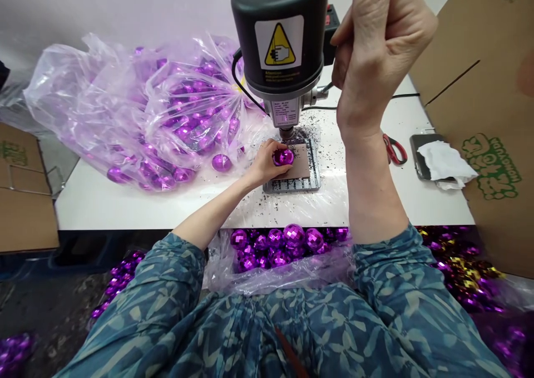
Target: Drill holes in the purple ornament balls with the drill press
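From here I watch my left hand (268, 162) pinch a faceted purple ball (283, 156) between thumb and fingers, on a brown board (302, 164) over the slotted base plate (292, 185), just below the chuck (286, 133) of the drill press (280, 38). My right hand (377, 47) is raised, its fingers curled round the end of the lever (327, 87), which they mostly hide. To the left I see a loose purple ball (221, 162) beside a clear bag (89, 83); dark shavings are scattered around the base plate.
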`<state>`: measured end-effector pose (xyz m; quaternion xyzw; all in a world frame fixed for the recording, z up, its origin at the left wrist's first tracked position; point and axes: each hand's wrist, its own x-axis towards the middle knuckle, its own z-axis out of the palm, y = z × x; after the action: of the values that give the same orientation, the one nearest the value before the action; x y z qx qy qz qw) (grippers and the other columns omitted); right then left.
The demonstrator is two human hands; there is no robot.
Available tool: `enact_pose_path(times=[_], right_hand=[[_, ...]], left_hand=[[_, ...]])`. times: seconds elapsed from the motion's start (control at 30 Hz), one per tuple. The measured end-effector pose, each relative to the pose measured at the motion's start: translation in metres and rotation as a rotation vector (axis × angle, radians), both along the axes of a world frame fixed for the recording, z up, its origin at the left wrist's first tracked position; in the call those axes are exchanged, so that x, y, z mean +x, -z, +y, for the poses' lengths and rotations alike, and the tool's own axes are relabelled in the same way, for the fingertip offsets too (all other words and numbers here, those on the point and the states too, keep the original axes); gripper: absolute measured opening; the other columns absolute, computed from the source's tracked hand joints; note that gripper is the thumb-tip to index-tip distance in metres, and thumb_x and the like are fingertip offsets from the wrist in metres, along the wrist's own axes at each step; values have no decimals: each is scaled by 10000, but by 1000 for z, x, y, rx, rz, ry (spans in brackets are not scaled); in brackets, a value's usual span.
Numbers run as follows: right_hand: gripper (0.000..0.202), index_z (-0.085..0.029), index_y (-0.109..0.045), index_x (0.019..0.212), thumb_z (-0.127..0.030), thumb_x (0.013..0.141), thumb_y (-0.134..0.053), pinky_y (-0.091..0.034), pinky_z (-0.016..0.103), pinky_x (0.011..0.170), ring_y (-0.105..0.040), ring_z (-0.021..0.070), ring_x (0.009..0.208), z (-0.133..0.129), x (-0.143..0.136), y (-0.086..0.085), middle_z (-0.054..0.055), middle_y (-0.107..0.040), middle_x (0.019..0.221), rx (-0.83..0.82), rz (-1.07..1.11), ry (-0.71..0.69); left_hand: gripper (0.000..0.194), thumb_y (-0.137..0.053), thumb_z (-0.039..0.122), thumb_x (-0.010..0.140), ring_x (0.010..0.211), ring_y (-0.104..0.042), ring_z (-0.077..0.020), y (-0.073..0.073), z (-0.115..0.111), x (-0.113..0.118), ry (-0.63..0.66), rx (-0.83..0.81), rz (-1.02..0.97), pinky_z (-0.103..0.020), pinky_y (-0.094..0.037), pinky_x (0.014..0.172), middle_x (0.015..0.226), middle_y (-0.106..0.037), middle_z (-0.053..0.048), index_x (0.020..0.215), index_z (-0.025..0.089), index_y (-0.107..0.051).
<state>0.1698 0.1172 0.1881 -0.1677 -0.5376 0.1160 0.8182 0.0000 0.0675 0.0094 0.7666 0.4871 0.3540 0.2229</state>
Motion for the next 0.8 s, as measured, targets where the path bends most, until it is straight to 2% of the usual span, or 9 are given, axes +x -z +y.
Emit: enact_pose_path(times=[0.07, 0.2, 0.27, 0.37, 0.47, 0.63, 0.8], right_hand=[[645, -200, -427, 610, -769, 905, -492, -398, 256, 548, -372, 64, 470, 1, -2, 0, -35, -273, 524, 1, 7, 18], [715, -206, -379, 603, -818, 939, -228, -426, 242, 558, -350, 62, 474, -1, -4, -2, -19, -263, 525, -129, -68, 178], [710, -201, -386, 605, -835, 907, -282, -437, 229, 545, -267, 45, 439, -2, -3, -2, -31, -268, 522, -120, -81, 187], [677, -203, -401, 596, -818, 871, -462, -406, 239, 498, -179, 28, 398, -3, -2, -1, -51, -293, 510, -38, 10, 113], [686, -204, -387, 589, -814, 882, -496, -379, 247, 493, -190, 25, 397, -8, -1, 0, -53, -295, 499, -13, 28, 98], [714, -180, -344, 589, -798, 919, -479, -299, 244, 508, -254, 11, 432, -29, 3, 7, -50, -303, 503, -94, -50, 156], [595, -158, -504, 628, -615, 998, -589, -281, 221, 533, -282, -10, 433, -48, 5, 28, -69, -349, 503, -52, -13, 102]], left_hand=[[441, -932, 272, 787, 1162, -667, -303, 2, 0, 3, -6, 1, -12, -500, -572, 1051, 1191, -722, -91, 1171, 210, -725], [535, -903, 271, 830, 1249, -691, -303, 12, -1, 8, 49, -71, -147, -498, -568, 1126, 1318, -718, -104, 1314, 221, -681], [583, -905, 279, 828, 1237, -713, -292, 19, -3, 10, 50, -115, -230, -475, -590, 1107, 1328, -724, -114, 1339, 214, -632], [585, -920, 311, 809, 1192, -737, -292, 26, -5, 12, 17, -142, -307, -479, -607, 1079, 1272, -747, -116, 1290, 206, -604], [578, -926, 324, 794, 1191, -744, -299, 31, -4, 13, 9, -145, -351, -495, -604, 1087, 1260, -757, -115, 1265, 214, -610], [585, -933, 341, 773, 1178, -757, -307, 35, -3, 14, 6, -141, -391, -504, -605, 1091, 1233, -773, -119, 1253, 207, -626], [597, -939, 364, 776, 1175, -763, -294, 38, -3, 14, 3, -129, -387, -474, -608, 1084, 1236, -780, -111, 1265, 212, -634]])
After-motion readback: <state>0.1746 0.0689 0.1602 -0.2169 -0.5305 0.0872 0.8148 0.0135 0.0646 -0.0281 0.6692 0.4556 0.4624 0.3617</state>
